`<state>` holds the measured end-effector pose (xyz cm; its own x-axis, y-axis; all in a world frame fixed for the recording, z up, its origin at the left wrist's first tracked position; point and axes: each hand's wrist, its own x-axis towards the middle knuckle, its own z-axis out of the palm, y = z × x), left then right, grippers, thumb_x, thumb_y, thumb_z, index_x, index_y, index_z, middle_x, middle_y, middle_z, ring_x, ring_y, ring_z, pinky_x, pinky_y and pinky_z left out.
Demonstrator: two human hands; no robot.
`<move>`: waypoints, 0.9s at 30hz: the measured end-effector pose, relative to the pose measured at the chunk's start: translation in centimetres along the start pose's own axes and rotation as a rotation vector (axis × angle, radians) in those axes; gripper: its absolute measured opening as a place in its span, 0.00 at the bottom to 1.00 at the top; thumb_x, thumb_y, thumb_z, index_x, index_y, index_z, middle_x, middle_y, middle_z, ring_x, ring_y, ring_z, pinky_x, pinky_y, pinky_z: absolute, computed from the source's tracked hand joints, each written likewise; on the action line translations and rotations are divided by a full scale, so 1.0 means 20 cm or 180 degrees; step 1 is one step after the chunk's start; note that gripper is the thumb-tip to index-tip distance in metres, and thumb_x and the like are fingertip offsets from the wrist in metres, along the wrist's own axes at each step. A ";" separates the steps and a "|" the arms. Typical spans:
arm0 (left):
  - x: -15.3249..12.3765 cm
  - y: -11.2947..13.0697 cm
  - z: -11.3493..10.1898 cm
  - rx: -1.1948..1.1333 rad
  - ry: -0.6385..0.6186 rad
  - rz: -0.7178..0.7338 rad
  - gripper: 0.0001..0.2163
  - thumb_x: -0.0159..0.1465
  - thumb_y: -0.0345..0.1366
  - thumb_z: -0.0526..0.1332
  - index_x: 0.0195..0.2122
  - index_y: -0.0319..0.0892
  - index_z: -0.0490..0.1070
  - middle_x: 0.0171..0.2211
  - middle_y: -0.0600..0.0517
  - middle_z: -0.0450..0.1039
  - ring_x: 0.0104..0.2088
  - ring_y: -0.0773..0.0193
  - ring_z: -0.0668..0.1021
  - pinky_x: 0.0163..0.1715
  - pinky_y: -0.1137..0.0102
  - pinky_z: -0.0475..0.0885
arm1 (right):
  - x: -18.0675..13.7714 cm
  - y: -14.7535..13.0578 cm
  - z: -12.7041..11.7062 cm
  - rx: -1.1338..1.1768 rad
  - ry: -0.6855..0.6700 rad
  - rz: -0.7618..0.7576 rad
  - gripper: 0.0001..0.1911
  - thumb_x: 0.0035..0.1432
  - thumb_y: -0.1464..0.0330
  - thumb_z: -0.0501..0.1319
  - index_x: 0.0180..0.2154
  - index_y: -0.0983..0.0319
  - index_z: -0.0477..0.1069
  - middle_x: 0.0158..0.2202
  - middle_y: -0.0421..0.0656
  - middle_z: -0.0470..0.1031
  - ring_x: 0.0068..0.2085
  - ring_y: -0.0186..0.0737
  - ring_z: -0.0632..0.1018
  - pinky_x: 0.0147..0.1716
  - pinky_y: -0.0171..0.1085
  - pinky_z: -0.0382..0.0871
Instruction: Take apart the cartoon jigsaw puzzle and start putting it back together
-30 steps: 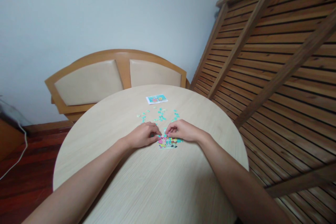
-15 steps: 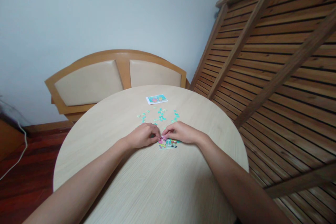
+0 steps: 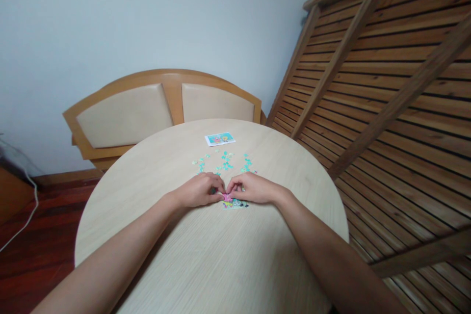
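On the round pale wooden table (image 3: 206, 255) lies a small part-built jigsaw (image 3: 232, 202) in pink, yellow and teal. My left hand (image 3: 200, 190) and my right hand (image 3: 252, 188) rest on its far edge, fingertips meeting at the middle. Both hands have their fingers curled and pressed down on the puzzle; whether a loose piece sits under the fingertips is hidden. Several loose teal pieces (image 3: 225, 160) lie scattered just beyond my hands. A small picture card (image 3: 220, 139) lies further back on the table.
A wooden headboard with two beige padded panels (image 3: 147, 108) leans on the wall behind the table. A slatted wooden frame (image 3: 386, 83) leans at the right. A white cable (image 3: 25, 216) trails over the dark red floor at the left.
My right hand has slid leftward over the puzzle until its fingertips meet those of my left hand. It now covers more of the assembled picture. The left hand has barely moved.
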<state>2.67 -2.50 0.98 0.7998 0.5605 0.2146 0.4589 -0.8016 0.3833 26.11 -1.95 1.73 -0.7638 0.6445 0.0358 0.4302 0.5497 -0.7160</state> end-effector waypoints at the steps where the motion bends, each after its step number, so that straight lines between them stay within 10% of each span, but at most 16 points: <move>1: 0.00 0.00 0.00 -0.0009 0.0008 -0.0010 0.06 0.67 0.38 0.61 0.37 0.43 0.77 0.37 0.49 0.78 0.39 0.61 0.78 0.43 0.69 0.69 | 0.00 0.00 0.00 -0.0032 0.0015 -0.0001 0.11 0.59 0.65 0.63 0.41 0.63 0.80 0.34 0.43 0.81 0.33 0.35 0.77 0.31 0.30 0.66; 20: 0.00 0.00 0.00 -0.0058 -0.0035 -0.0031 0.07 0.67 0.38 0.62 0.38 0.42 0.77 0.36 0.49 0.78 0.38 0.61 0.78 0.42 0.69 0.69 | 0.02 0.00 0.01 -0.0508 0.0103 -0.0281 0.08 0.58 0.65 0.66 0.35 0.61 0.81 0.34 0.43 0.80 0.36 0.37 0.77 0.36 0.33 0.66; 27: -0.01 0.01 -0.01 -0.0301 0.0055 0.0131 0.09 0.69 0.39 0.59 0.41 0.43 0.78 0.39 0.48 0.78 0.41 0.62 0.78 0.45 0.68 0.70 | -0.05 0.15 -0.13 -0.0697 0.1014 0.0339 0.09 0.58 0.69 0.62 0.37 0.64 0.80 0.34 0.44 0.81 0.32 0.36 0.76 0.33 0.33 0.65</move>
<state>2.45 -2.66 1.22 0.8102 0.5316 0.2470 0.3866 -0.8013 0.4566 29.48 0.48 1.35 -0.5367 0.8176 0.2084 0.6176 0.5490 -0.5632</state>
